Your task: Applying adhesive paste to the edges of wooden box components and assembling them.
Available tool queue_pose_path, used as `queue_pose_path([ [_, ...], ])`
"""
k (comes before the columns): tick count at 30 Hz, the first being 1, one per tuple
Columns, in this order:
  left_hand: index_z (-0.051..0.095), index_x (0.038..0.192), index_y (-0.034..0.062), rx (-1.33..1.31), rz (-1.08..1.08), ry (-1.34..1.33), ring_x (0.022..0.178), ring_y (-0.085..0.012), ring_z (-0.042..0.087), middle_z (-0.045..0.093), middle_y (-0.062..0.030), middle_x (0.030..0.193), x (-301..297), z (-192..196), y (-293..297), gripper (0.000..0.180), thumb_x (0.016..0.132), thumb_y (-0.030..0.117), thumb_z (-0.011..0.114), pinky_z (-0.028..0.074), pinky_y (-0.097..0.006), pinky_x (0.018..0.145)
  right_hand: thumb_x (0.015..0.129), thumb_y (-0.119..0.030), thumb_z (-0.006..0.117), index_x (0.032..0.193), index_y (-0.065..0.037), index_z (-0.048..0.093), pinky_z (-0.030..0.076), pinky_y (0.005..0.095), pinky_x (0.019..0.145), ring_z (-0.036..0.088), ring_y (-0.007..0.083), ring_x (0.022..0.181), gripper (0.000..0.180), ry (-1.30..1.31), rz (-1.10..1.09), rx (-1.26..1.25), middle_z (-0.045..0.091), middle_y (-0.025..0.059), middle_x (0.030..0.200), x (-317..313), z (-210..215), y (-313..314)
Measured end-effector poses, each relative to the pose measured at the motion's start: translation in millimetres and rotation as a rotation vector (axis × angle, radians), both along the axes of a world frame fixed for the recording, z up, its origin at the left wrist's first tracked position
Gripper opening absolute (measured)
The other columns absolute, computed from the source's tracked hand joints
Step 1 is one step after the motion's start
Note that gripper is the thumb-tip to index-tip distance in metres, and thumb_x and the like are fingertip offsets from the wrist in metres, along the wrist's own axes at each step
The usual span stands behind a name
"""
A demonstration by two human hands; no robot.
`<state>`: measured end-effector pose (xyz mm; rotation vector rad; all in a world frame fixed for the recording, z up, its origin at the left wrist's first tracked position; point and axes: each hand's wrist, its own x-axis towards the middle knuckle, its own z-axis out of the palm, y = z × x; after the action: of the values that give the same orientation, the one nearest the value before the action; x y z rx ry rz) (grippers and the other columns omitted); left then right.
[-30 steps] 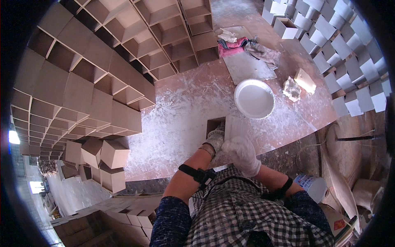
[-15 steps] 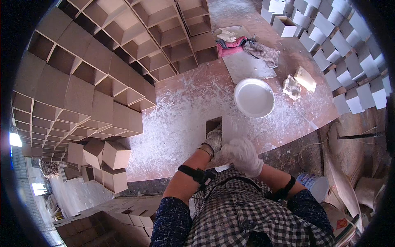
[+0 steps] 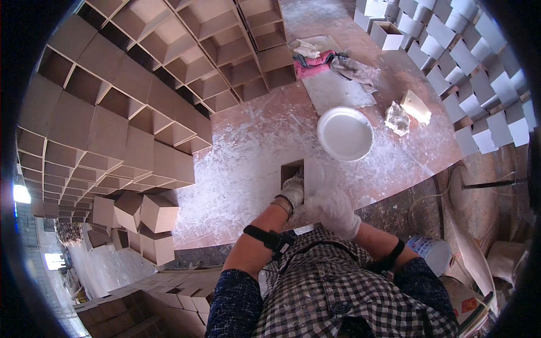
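In front of me a small open-topped cardboard box (image 3: 292,168) rests on the table, its right side pale and coated with white. My left hand (image 3: 292,191), in a grey-white work glove, grips this box at its near end, with fingers reaching into the opening and partly hidden. Against the pale right side is my right hand (image 3: 333,213), in a white glove and smeared by motion. Whether it holds anything does not show. Beyond the box stands a round white basin (image 3: 345,134) with white content.
Brown open boxes (image 3: 129,112) are stacked high on the left. White-faced boxes (image 3: 479,84) stand in rows at far right. Past the basin lie a pink and grey cloth (image 3: 315,65) and a pale block (image 3: 416,107). A bucket (image 3: 431,253) stands by my right arm.
My right hand has shifted slightly and is more blurred along the box's side. The left hand keeps its place on the box. The view has tilted a little.
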<state>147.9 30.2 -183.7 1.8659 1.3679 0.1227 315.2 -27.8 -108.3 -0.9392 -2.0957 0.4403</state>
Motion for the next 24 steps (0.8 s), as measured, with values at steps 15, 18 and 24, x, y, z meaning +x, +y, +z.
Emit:
queue_pose_path([
  [15,0.046,0.127,0.0082,-0.381,0.35,-0.272,0.105,-0.0268,0.054,0.054,-0.0119,0.12,8.7,36.4,-1.0,0.042,0.091,0.03,0.048,0.045,-0.037,0.087,0.084,-0.004,0.062,0.093,-0.007,0.056,0.043,0.0303,0.059,0.053,0.0132,0.065,0.011,0.439,-0.473,-0.374,0.054,0.0033,0.073,62.1,-8.4,54.9],
  [18,0.057,0.118,0.0053,-0.2,0.375,-0.327,0.09,-0.0228,0.063,0.065,-0.0091,0.104,-6.7,-9.8,-7.4,0.031,0.093,0.023,0.05,0.052,-0.036,0.076,0.083,-0.002,0.06,0.092,-0.006,0.057,0.043,0.0315,0.061,0.054,0.0178,0.067,0.011,0.156,-0.291,0.028,0.054,0.0051,0.072,44.1,-11.3,15.4],
  [24,0.058,0.116,0.0047,-0.293,0.456,-0.344,0.095,-0.0206,0.061,0.064,-0.0106,0.107,-1.8,5.1,-5.9,0.034,0.093,0.027,0.049,0.051,-0.036,0.078,0.084,-0.006,0.06,0.09,-0.005,0.058,0.044,0.0336,0.07,0.055,0.0242,0.078,0.006,-0.141,-0.025,-0.059,0.056,0.0091,0.081,27.6,-19.1,52.1],
])
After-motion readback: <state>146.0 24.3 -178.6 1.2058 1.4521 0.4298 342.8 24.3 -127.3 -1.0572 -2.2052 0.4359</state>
